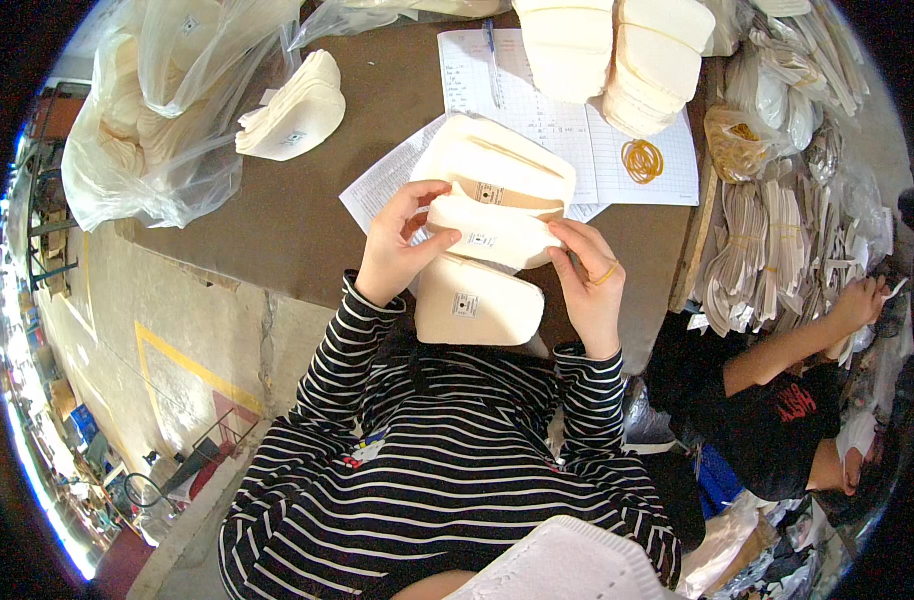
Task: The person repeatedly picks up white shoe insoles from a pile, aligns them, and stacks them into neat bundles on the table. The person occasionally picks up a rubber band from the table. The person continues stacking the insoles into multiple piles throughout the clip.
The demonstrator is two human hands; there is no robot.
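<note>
My left hand [397, 250] and my right hand [589, 285] are closed on the two ends of a cream, soft-looking pad [495, 238] with a small printed label. The pad looks bent and raised between my fingers and thumbs. Behind it lies a stack of similar cream pads [532, 165], partly covered by the held one. Closer to my body, another labelled cream pad [497, 315] rests at the table's near edge; whether others lie under it I cannot tell. Around a finger of my right hand is a yellow rubber band [605, 274].
Yellow rubber bands [642, 161] lie on a gridded notebook [567, 130] with a pen [493, 65]. Two banded stacks [565, 55] stand behind. A loose stack [302, 110] and a clear plastic bag [162, 190] are left. On the right, a co-worker's hand [857, 305] is near bundled pieces [752, 255].
</note>
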